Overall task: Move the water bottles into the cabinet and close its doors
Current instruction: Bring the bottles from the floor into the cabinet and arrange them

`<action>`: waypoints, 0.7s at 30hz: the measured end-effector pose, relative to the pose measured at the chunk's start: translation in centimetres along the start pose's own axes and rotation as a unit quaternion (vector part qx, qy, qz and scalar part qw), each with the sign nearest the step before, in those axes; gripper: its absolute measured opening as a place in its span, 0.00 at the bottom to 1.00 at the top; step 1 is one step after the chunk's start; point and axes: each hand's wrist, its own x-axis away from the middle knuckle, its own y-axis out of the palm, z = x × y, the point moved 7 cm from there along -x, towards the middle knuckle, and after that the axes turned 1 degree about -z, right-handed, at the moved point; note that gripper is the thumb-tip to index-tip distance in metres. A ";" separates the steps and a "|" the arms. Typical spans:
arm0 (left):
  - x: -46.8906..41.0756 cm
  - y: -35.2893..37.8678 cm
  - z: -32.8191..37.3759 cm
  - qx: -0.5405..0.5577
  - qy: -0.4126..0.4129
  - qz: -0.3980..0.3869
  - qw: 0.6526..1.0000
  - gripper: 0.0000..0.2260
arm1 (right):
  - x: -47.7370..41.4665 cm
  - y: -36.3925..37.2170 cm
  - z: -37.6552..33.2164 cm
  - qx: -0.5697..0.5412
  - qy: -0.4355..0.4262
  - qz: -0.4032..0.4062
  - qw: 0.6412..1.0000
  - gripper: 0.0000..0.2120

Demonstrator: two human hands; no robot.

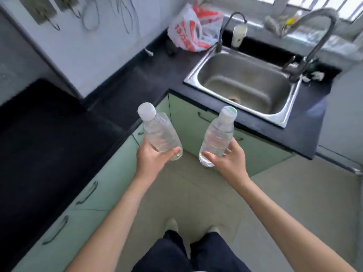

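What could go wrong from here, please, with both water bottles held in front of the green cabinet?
Both hands are full: the left hand holds the left bottle and the right hand the right bottle, while the cabinet doors look closed, so opening one could be awkward. Each bottle is gripped near its base above the floor, so one might tip and drop.

A kitchen: steel sink (243, 83), dark countertop (137, 79), green cabinets (110, 173)
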 end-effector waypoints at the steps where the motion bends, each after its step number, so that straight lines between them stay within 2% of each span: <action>1: 0.2 -0.9 2.2 0.005 0.022 0.001 1.000 0.28 | -0.1 -0.1 -2.1 -0.007 -0.019 -0.005 1.000 0.23; 5: 1.4 -3.7 8.2 0.042 0.068 0.015 0.997 0.23 | -0.1 -0.1 -8.0 -0.051 -0.076 -0.043 0.995 0.24; 9: 3.3 -4.0 8.4 0.079 0.033 0.026 0.996 0.21 | 0.6 0.3 -9.3 -0.106 -0.074 -0.093 0.987 0.20; 15: 8.7 -0.7 3.4 0.076 -0.064 0.078 0.992 0.11 | 1.7 0.0 -3.3 -0.086 0.028 -0.186 0.978 0.14; 19: 13.5 2.6 0.5 0.072 -0.131 0.116 0.982 0.16 | 2.4 -1.3 0.4 -0.044 0.068 -0.255 0.964 0.13; 21: 15.9 3.9 -0.3 0.074 -0.157 0.148 0.974 0.15 | 2.8 -1.9 1.3 -0.030 0.077 -0.290 0.954 0.13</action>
